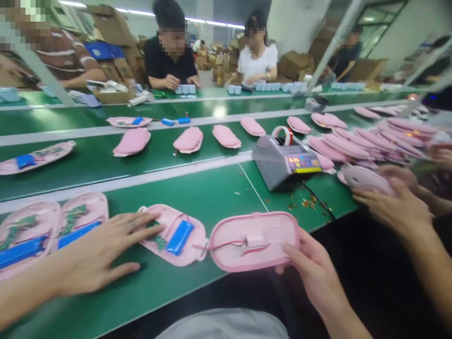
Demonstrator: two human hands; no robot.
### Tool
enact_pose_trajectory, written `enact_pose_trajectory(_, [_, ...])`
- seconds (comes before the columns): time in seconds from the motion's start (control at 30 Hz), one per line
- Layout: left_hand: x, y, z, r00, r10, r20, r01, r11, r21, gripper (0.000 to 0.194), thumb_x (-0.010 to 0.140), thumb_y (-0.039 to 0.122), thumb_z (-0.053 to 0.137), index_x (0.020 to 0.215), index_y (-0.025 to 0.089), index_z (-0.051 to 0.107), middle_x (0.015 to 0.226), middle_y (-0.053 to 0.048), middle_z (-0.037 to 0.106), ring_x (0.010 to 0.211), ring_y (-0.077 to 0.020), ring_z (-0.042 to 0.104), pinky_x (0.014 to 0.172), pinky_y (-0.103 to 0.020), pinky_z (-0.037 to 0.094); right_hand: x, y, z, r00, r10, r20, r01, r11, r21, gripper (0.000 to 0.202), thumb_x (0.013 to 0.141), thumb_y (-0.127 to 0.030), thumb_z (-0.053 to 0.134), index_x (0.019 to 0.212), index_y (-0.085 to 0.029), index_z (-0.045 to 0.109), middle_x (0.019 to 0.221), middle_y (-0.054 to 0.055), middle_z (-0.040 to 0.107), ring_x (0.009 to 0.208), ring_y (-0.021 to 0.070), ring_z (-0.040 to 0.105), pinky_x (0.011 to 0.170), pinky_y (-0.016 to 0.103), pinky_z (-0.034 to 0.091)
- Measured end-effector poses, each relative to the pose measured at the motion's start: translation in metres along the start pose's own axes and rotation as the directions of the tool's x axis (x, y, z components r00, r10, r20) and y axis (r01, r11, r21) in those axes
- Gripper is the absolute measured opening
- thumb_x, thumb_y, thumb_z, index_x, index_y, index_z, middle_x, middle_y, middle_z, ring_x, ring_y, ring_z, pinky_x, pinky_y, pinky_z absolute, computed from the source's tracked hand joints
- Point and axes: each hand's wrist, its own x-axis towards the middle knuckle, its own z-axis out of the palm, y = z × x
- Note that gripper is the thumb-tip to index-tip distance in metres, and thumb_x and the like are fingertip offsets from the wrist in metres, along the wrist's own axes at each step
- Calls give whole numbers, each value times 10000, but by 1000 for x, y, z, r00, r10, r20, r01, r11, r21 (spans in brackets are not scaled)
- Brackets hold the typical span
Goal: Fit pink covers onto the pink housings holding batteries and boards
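Note:
My right hand [310, 263] grips the right end of a pink oval shell half [229, 256], held with its hollow side up over the table's front edge. Inside it sit a small whitish block [254, 241] and thin red wires. The wires run across to a second pink shell half [199, 230], lying open on the green table. In that one are a blue battery [180, 238] and a green circuit board [158, 241]. Spread fingers of my left hand [109, 249] rest on its left end, over the board, with the thumb apart.
Two more open pink halves [84, 207] with batteries lie at left. A grey tape dispenser [275, 162] stands beyond, with scraps [309, 203] beside it. Closed pink shells [226, 135] line the green belt [158, 162]. A co-worker's hands [399, 202] hold a shell at right.

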Motion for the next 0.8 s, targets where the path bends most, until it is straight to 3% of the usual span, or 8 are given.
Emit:
enact_pose_trajectory(0.1, [-3,16,14,995,-53,-80,49,998,-50,369,977,289,477,1314,363,608,1177,-40,717,967,-231,680,817,-328,519,-15,-3,76,909,94,406,-264,883,388,467,816,-477,662,1122,-124,661,775,70,690,484,137,582,448,242,551])
enact_pose_trajectory(0.2, [12,29,39,948,-155,-278,137,987,-82,339,1022,260,381,1039,249,719,1018,-73,714,817,-187,657,724,-296,506,1,3,117,810,154,566,-446,788,423,577,749,-535,742,1143,-131,622,814,67,664,558,156,597,503,284,579])
enact_pose_trajectory(0.3, [24,35,56,854,-252,-455,195,966,-169,375,1035,237,337,939,200,697,936,-70,690,793,-160,639,710,-263,513,23,12,129,776,170,608,-438,838,325,559,740,-522,752,1123,-141,612,864,70,645,655,169,607,541,262,567])
enact_pose_trajectory(0.47, [24,34,53,846,-288,-449,121,923,-366,305,1013,155,391,966,175,691,903,-65,715,813,-151,656,721,-244,527,45,15,136,699,38,715,-324,907,269,421,788,-455,715,1071,-167,593,900,59,633,780,178,611,629,231,530])
enact_pose_trajectory(0.57, [26,31,49,656,-601,-457,197,720,-665,207,969,194,531,885,182,719,825,-39,724,759,-150,671,673,-238,530,56,5,144,532,-20,847,-286,937,202,391,865,-519,643,1038,-170,608,886,66,653,776,181,627,626,228,505])
enact_pose_trajectory(0.63, [28,29,48,541,-745,-391,195,563,-803,186,945,209,570,872,190,740,810,-32,722,733,-147,677,639,-235,531,64,-2,147,581,-44,813,-180,967,182,417,875,-572,607,930,-158,626,797,60,644,674,165,606,546,217,470])
enact_pose_trajectory(0.73, [33,26,44,472,-810,-348,154,464,-872,200,946,232,566,895,178,752,779,-38,712,728,-154,686,633,-241,549,73,-12,144,817,-232,528,169,972,164,334,894,-510,600,892,-177,634,739,28,635,590,133,580,473,193,434])
enact_pose_trajectory(0.8, [35,26,40,450,-803,-392,159,504,-849,197,952,226,564,919,172,750,765,-36,708,697,-145,683,611,-234,556,75,-21,142,817,-477,325,465,877,118,176,941,-371,562,950,-213,639,784,3,668,615,117,610,506,181,457])
